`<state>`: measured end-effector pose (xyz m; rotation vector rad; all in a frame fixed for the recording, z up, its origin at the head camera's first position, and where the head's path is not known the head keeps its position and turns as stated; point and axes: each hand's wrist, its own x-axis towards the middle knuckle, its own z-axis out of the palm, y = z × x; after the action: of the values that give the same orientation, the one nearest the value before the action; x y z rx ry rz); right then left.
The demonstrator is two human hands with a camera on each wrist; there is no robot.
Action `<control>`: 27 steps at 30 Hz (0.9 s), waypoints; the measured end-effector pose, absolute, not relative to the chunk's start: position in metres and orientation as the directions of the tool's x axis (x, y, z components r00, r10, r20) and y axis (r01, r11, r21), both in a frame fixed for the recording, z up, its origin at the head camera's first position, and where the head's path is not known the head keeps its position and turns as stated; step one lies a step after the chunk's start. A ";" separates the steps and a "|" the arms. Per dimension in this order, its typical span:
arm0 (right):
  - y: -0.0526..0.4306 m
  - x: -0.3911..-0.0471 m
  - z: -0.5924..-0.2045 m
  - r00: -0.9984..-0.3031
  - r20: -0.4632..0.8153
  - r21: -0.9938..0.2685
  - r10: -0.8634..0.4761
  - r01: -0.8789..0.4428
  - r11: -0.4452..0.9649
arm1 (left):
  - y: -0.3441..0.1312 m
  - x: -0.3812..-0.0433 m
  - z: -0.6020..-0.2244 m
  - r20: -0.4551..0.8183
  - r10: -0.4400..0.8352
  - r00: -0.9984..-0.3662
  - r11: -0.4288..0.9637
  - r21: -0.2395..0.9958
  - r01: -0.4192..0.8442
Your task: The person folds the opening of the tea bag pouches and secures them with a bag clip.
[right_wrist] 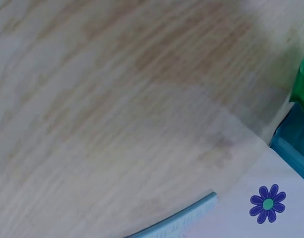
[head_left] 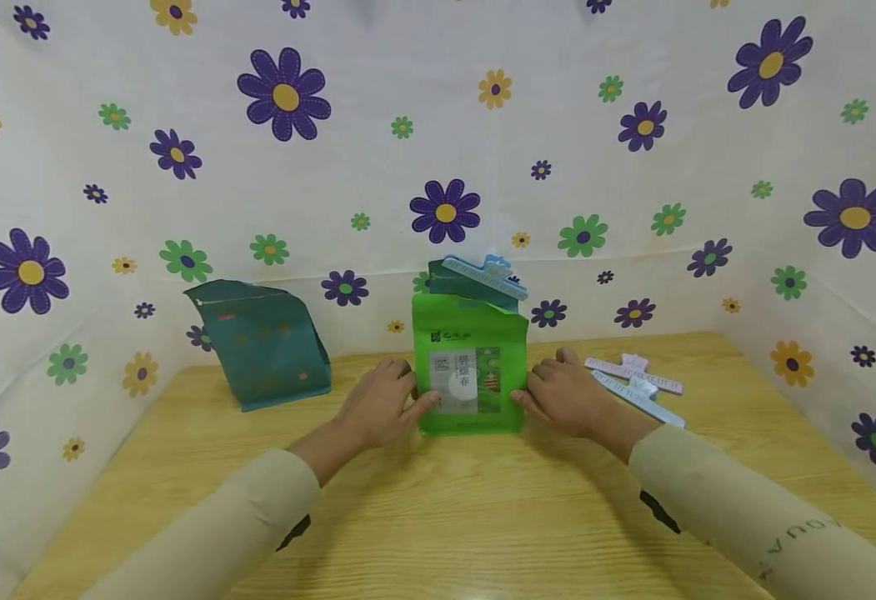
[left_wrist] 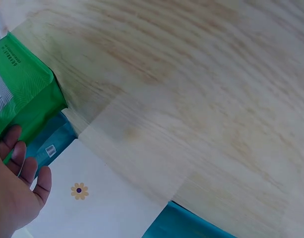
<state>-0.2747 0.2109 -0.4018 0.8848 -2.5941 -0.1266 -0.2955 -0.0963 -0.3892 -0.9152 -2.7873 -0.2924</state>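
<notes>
A bright green tea bag (head_left: 475, 325) with a printed label stands upright on the table. On its left edge my left hand (head_left: 387, 402) grips it, thumb at the front and the other fingers around the side; that hand (left_wrist: 20, 183) also shows in the left wrist view. My right hand (head_left: 567, 396) holds the opposite edge in the same way. Directly behind stands a teal bag (head_left: 445, 283), mostly hidden, with a light blue sealing clip (head_left: 486, 275) slanting across its top. In the right wrist view, only slivers of the right hand appear.
Another teal bag (head_left: 268, 346) stands at the back left, its top unclipped. To the right of the right hand lie a pink sealing clip (head_left: 663, 379) and a blue one (head_left: 651, 404). A flowered cloth (head_left: 362, 167) surrounds the wooden table (head_left: 445, 517) at back and sides.
</notes>
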 end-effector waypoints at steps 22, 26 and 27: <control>0.212 -0.279 -0.382 -0.701 0.385 0.229 -0.601 -0.558 0.798 | -0.095 -0.296 -0.372 0.277 0.568 -0.776 0.792 0.075 0.606; 0.212 -0.280 -0.379 -0.711 0.374 0.228 -0.596 -0.552 0.802 | -0.094 -0.296 -0.366 0.277 0.568 -0.775 0.790 0.080 0.608; 0.212 -0.280 -0.377 -0.715 0.370 0.227 -0.593 -0.549 0.804 | -0.093 -0.297 -0.364 0.279 0.568 -0.775 0.790 0.082 0.608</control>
<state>-0.2801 0.2123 -0.3773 0.8550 -2.5614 -0.1399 -0.2968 -0.0932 -0.3636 -0.9153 -2.7407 -0.2450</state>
